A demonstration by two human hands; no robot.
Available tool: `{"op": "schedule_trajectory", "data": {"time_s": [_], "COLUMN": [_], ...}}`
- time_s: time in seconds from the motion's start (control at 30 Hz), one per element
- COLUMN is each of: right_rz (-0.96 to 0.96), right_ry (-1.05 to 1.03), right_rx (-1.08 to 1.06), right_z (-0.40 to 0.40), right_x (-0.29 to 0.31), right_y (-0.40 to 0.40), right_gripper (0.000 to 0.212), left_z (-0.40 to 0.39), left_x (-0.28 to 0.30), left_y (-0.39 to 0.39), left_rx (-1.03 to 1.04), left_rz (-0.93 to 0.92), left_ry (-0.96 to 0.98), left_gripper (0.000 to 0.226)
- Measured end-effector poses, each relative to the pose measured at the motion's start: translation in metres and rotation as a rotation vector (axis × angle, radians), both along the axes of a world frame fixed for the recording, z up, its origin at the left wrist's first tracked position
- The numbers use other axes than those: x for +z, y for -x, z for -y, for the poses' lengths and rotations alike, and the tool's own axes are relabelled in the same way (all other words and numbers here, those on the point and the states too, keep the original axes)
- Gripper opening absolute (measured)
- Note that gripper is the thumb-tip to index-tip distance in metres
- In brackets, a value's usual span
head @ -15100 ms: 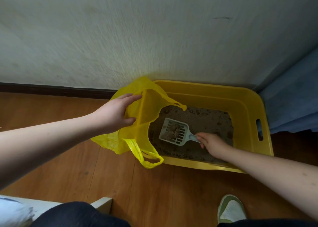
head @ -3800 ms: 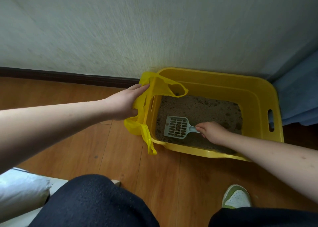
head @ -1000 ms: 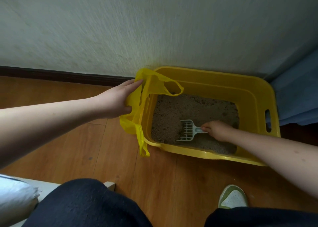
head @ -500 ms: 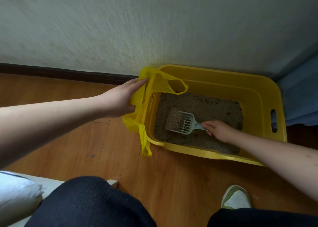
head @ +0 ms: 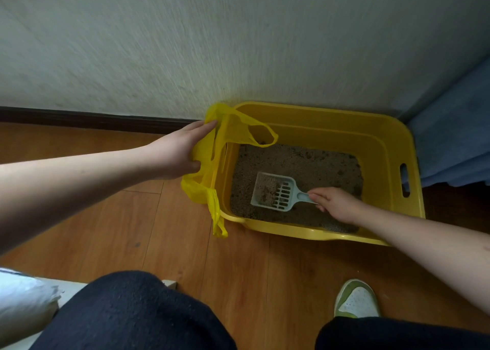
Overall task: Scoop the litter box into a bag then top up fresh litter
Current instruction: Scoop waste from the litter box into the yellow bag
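Note:
A yellow litter box point(head: 384, 142) stands on the wood floor against the wall, with grey-brown litter point(head: 313, 164) inside. My right hand point(head: 335, 203) holds the handle of a pale slotted scoop point(head: 273, 192), which is lifted level above the litter with a small heap of litter in its pan. My left hand point(head: 177, 154) grips a thin yellow plastic bag point(head: 209, 164) at the box's left rim. One bag handle loops over the box's corner, another dangles down to the floor.
A white wall with a dark baseboard point(head: 92, 117) runs behind the box. Blue fabric point(head: 456, 142) hangs at the right. My knees in dark trousers and a green-white shoe point(head: 356, 300) are in the foreground. A white bag point(head: 23, 304) lies at the lower left.
The scoop dug into the litter a second ago, then came up loaded and now sits level with less litter in it. My left hand keeps holding the bag at the rim.

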State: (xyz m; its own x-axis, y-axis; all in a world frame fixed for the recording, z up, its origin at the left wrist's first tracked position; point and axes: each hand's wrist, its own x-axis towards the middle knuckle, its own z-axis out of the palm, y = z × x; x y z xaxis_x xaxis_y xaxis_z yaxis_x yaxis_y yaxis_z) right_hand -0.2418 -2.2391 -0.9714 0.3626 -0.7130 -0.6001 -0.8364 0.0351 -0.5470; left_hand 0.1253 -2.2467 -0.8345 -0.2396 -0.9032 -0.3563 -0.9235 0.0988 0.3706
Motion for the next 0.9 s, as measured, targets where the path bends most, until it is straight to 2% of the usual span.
{"op": "schedule_trajectory", "data": {"time_s": [0.7, 0.9], "right_rz": [0.008, 0.042], "right_ry": [0.053, 0.044], "right_rx": [-0.036, 0.044], "right_z": [0.003, 0.004], "right_x": [0.016, 0.028], "right_y": [-0.005, -0.019], "right_gripper": [0.028, 0.024], "left_z": [-0.003, -0.002], "left_x": [0.008, 0.008], "left_y": [0.005, 0.003], "left_rx": [-0.012, -0.011], "left_rz": [0.018, 0.039], "left_ry": [0.009, 0.017], "left_gripper": [0.101, 0.101]}}
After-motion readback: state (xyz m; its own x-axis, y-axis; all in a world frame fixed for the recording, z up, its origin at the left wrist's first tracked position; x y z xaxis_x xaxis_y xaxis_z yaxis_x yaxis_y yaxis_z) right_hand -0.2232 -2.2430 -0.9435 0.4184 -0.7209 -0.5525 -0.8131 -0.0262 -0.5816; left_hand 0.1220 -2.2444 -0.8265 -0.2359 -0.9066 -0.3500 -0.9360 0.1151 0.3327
